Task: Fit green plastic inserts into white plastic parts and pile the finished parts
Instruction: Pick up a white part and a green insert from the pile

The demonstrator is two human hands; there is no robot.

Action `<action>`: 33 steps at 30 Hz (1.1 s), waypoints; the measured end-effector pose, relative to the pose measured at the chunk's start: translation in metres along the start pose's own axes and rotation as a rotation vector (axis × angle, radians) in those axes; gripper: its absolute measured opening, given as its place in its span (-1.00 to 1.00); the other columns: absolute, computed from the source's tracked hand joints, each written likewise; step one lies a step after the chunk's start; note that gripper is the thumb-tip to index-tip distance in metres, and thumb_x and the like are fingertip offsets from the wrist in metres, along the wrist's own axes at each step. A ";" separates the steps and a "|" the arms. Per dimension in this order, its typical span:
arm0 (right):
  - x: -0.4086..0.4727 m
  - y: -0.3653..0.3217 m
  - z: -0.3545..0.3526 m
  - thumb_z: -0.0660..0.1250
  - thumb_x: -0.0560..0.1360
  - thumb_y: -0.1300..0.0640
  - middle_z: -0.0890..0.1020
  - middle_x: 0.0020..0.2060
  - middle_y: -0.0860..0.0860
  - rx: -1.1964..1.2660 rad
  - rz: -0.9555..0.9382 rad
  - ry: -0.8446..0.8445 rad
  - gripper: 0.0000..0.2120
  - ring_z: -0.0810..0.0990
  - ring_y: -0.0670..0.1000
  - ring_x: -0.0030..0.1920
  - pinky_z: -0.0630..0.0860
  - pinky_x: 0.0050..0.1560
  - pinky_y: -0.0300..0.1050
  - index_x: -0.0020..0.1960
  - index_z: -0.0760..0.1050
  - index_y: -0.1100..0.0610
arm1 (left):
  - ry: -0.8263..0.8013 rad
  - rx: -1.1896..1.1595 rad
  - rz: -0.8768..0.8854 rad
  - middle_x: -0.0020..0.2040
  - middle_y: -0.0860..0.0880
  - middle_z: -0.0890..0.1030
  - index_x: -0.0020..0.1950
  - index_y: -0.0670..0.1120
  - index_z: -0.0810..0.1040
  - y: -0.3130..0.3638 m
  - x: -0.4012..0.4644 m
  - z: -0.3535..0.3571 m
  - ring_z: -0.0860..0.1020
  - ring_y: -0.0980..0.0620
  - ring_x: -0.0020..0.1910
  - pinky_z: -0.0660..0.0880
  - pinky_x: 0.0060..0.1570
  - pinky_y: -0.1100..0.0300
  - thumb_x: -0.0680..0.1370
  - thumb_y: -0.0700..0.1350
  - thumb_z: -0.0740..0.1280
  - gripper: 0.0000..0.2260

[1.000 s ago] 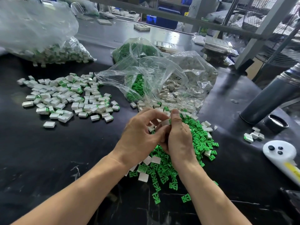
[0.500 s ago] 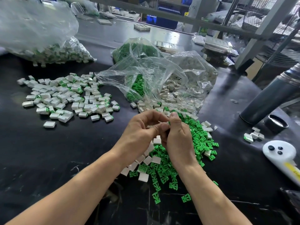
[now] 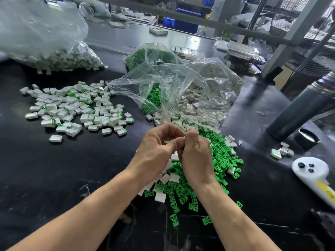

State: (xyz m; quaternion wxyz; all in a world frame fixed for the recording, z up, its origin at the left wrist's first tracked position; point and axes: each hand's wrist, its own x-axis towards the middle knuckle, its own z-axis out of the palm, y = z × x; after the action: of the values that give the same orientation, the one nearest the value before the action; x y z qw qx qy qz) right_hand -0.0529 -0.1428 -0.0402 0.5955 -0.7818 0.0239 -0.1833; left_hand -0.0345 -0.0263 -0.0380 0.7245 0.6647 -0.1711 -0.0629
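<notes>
Covering the whole foreground is a glossy black worktable (image 3: pixel 54 178), scuffed with pale scratches near its front edge. Both hands meet above a loose heap of bright green plastic inserts (image 3: pixel 219 156) mixed with small white plastic parts (image 3: pixel 174 178). The left hand (image 3: pixel 155 153) has its fingers curled and its thumb pressed toward the right hand (image 3: pixel 196 160), which is curled likewise; they pinch something small between them, too hidden to name. To the left, well apart, spreads a pile of finished white parts with green edges (image 3: pixel 76 109). Behind the hands slumps an open clear plastic bag (image 3: pixel 172 91) spilling green and white pieces onto the table; a second clear bag of assembled pieces (image 3: pixel 54 57) lies at far left. On the right stand a dark grey cylinder (image 3: pixel 299 113), a round black cap (image 3: pixel 307 139), a few finished parts (image 3: pixel 281 152) and a white handled device with black buttons (image 3: pixel 311 171). Grey metal shelving posts (image 3: pixel 290 33) and blue bins (image 3: pixel 183 24) fill the cluttered workshop beyond.
</notes>
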 end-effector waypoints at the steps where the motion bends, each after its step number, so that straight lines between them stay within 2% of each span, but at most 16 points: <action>1: 0.000 -0.001 0.000 -0.05 0.67 -0.12 0.51 -0.55 -0.30 0.000 -0.002 0.000 -0.37 0.48 -0.30 -0.48 0.36 -0.41 -0.48 -0.49 0.53 -0.27 | 0.005 0.002 -0.001 -0.05 -0.23 0.69 -0.01 -0.16 0.63 0.001 0.000 0.000 0.65 -0.26 0.04 0.58 0.18 -0.24 0.61 -0.23 0.41 -0.98; 6: -0.001 0.000 0.001 -0.05 0.64 -0.17 0.50 -0.54 -0.29 0.007 0.025 0.019 -0.37 0.45 -0.29 -0.47 0.35 -0.39 -0.45 -0.49 0.54 -0.20 | 0.018 -0.011 -0.004 -0.05 -0.24 0.69 0.01 -0.18 0.63 0.002 -0.002 0.002 0.65 -0.27 0.03 0.59 0.16 -0.21 0.61 -0.25 0.39 -0.97; 9: -0.001 -0.002 0.000 -0.02 0.66 -0.20 0.43 -0.58 -0.18 0.042 0.073 -0.008 -0.36 0.36 -0.20 -0.52 0.32 -0.42 -0.28 -0.49 0.46 -0.01 | 0.019 -0.005 -0.005 -0.08 -0.20 0.70 -0.01 -0.14 0.64 0.002 -0.001 0.001 0.67 -0.22 -0.06 0.60 0.13 -0.25 0.61 -0.22 0.41 -0.98; 11: -0.001 -0.003 -0.004 -0.01 0.70 -0.27 0.42 -0.57 -0.17 0.052 0.093 -0.034 -0.33 0.35 -0.19 -0.53 0.31 -0.44 -0.25 -0.46 0.47 0.00 | 0.023 -0.012 -0.005 -0.09 -0.14 0.71 -0.03 -0.09 0.65 0.003 0.001 -0.001 0.68 -0.13 -0.10 0.61 0.12 -0.23 0.57 -0.16 0.44 -0.98; 13: -0.001 -0.002 -0.010 0.00 0.68 -0.33 0.49 -0.50 -0.14 0.043 0.090 -0.022 -0.35 0.41 -0.15 -0.46 0.35 -0.37 -0.21 -0.36 0.55 0.00 | 0.063 0.027 0.010 -0.09 -0.06 0.72 -0.04 -0.04 0.66 0.002 0.004 -0.006 0.67 -0.07 -0.07 0.62 0.10 -0.13 0.56 -0.13 0.47 -0.98; 16: 0.001 0.000 -0.019 0.20 0.68 -0.20 0.60 -0.35 -0.04 0.041 0.026 -0.001 -0.58 0.49 -0.08 -0.37 0.36 -0.32 -0.12 -0.17 0.59 0.03 | 0.120 0.063 0.024 -0.16 0.03 0.70 -0.05 -0.01 0.67 0.000 0.007 -0.011 0.63 0.11 -0.17 0.63 -0.09 0.12 0.56 -0.15 0.48 -0.96; 18: 0.002 0.000 -0.022 0.32 0.65 -0.11 0.64 -0.29 -0.02 0.031 -0.012 -0.027 -0.74 0.52 -0.07 -0.32 0.40 -0.30 -0.12 -0.10 0.61 0.01 | 0.121 0.079 0.025 -0.20 0.06 0.70 -0.05 -0.04 0.67 0.000 0.007 -0.012 0.62 0.18 -0.20 0.59 -0.16 0.27 0.56 -0.18 0.48 -0.95; 21: 0.001 0.001 -0.023 0.42 0.61 0.01 0.68 -0.25 -0.08 -0.023 -0.044 -0.020 -0.91 0.59 -0.13 -0.27 0.50 -0.21 -0.18 -0.04 0.63 0.00 | 0.126 0.130 0.043 -0.20 0.08 0.70 -0.06 -0.06 0.67 0.000 0.006 -0.011 0.63 0.20 -0.20 0.57 -0.16 0.29 0.56 -0.22 0.47 -0.93; 24: 0.002 0.003 -0.022 0.42 0.61 0.02 0.67 -0.28 -0.14 -0.080 -0.041 0.016 -0.91 0.60 -0.17 -0.29 0.49 -0.23 -0.25 -0.06 0.63 -0.01 | 0.109 0.173 0.068 -0.17 0.05 0.71 -0.02 -0.07 0.66 0.001 0.004 -0.010 0.66 0.16 -0.18 0.59 -0.16 0.31 0.53 -0.20 0.50 -0.93; 27: 0.002 0.005 -0.020 0.40 0.63 0.03 0.68 -0.27 -0.16 -0.115 -0.041 0.030 -0.90 0.60 -0.18 -0.30 0.47 -0.26 -0.31 -0.07 0.60 -0.03 | 0.100 0.259 0.087 -0.16 0.09 0.70 -0.01 0.00 0.66 0.002 0.004 -0.010 0.67 0.12 -0.16 0.63 -0.12 0.22 0.50 -0.10 0.54 -0.88; 30: 0.001 0.006 -0.018 0.37 0.64 0.03 0.71 -0.23 -0.10 -0.121 -0.032 0.048 -0.90 0.63 -0.16 -0.26 0.49 -0.25 -0.33 -0.04 0.59 -0.02 | 0.124 0.381 0.123 -0.18 0.12 0.68 -0.03 0.06 0.67 0.002 0.004 -0.010 0.64 0.14 -0.24 0.64 -0.21 0.17 0.51 -0.07 0.55 -0.89; 33: 0.001 0.009 -0.018 0.36 0.64 0.00 0.70 -0.25 -0.13 -0.141 -0.015 0.058 -0.88 0.64 -0.14 -0.25 0.52 -0.26 -0.28 -0.05 0.59 -0.02 | 0.117 0.481 0.142 -0.19 0.16 0.66 -0.02 0.10 0.66 0.001 0.003 -0.012 0.62 0.17 -0.28 0.61 -0.28 0.24 0.51 -0.03 0.54 -0.89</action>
State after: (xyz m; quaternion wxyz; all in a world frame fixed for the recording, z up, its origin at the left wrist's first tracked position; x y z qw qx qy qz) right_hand -0.0555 -0.1625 -0.0445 0.5367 -0.8163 0.0483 -0.2081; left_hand -0.0281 -0.0161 -0.0368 0.5570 0.8066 -0.1851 0.0692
